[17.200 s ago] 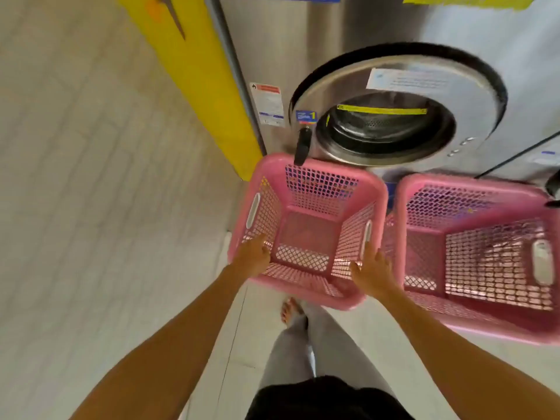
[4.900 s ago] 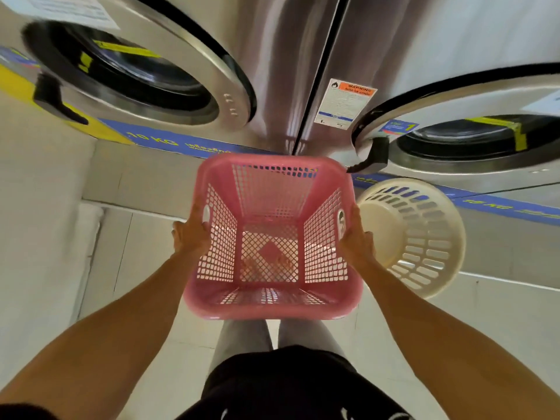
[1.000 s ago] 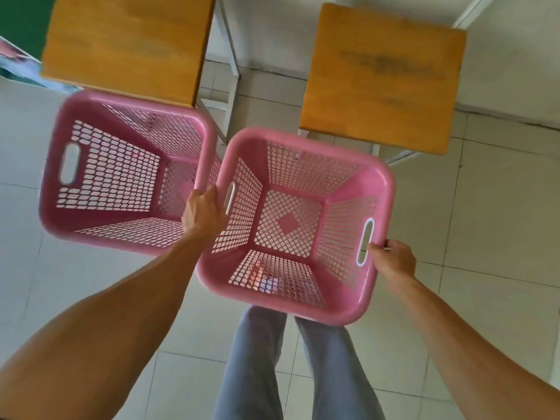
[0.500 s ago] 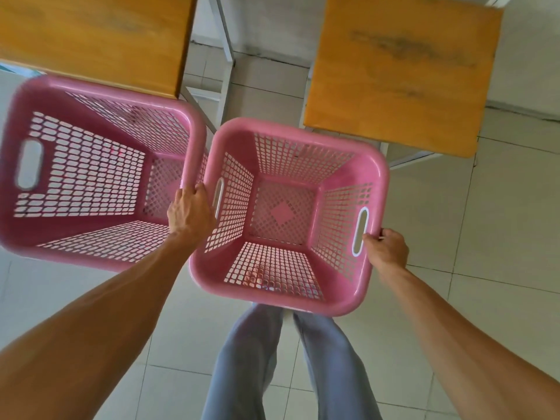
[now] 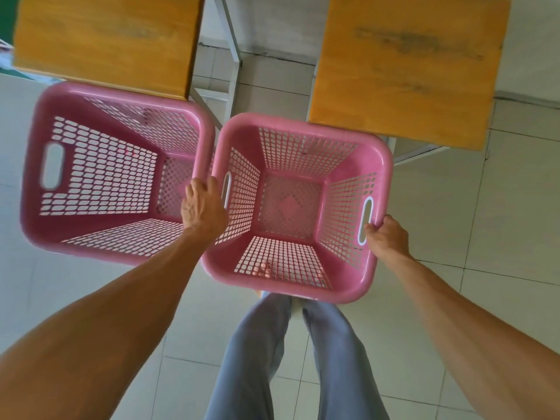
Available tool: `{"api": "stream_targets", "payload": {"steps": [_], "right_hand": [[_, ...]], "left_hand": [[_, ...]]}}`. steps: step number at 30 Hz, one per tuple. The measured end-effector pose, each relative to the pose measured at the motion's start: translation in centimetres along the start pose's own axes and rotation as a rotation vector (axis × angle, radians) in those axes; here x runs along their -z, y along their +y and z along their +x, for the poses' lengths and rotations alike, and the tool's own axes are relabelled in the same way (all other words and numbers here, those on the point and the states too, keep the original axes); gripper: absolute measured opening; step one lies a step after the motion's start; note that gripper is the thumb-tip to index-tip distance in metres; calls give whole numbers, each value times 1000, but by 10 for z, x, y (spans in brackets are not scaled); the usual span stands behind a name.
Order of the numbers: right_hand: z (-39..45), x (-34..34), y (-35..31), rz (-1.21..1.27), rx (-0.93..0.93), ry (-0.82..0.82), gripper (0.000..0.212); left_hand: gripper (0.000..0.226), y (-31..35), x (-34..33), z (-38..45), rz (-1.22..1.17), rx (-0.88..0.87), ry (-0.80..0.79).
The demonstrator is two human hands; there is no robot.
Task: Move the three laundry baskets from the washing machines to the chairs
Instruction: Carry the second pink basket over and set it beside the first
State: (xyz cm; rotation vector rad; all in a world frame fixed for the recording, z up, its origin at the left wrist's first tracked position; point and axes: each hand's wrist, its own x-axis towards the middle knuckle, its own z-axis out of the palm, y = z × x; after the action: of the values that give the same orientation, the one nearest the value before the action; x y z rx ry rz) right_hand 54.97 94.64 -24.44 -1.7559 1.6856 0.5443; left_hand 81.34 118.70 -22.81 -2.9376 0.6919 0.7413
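I hold an empty pink laundry basket (image 5: 303,147) in the air in front of the right wooden chair (image 5: 403,68). My left hand (image 5: 203,207) grips its left rim beside the handle slot. My right hand (image 5: 388,237) is closed on the rim at the right handle slot. A second empty pink basket (image 5: 100,177) sits low at the left, just in front of the left wooden chair (image 5: 103,40). Its right rim touches the held basket. No third basket is in view.
Both chairs have flat wooden seats on white metal legs (image 5: 230,56), with a gap between them. The floor is pale tiles (image 5: 485,237). My legs in grey trousers (image 5: 272,359) stand directly under the held basket.
Both hands keep their grip on the held basket. It stays in front of the right chair, and the view has swayed slightly sideways.
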Motion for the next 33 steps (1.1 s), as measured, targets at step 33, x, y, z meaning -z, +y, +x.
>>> {"api": "stream_targets", "payload": {"steps": [33], "right_hand": [[-258,178,248,311,-14,163,52]], "left_hand": [[37,286,121,-303,189,-881,-84]]}}
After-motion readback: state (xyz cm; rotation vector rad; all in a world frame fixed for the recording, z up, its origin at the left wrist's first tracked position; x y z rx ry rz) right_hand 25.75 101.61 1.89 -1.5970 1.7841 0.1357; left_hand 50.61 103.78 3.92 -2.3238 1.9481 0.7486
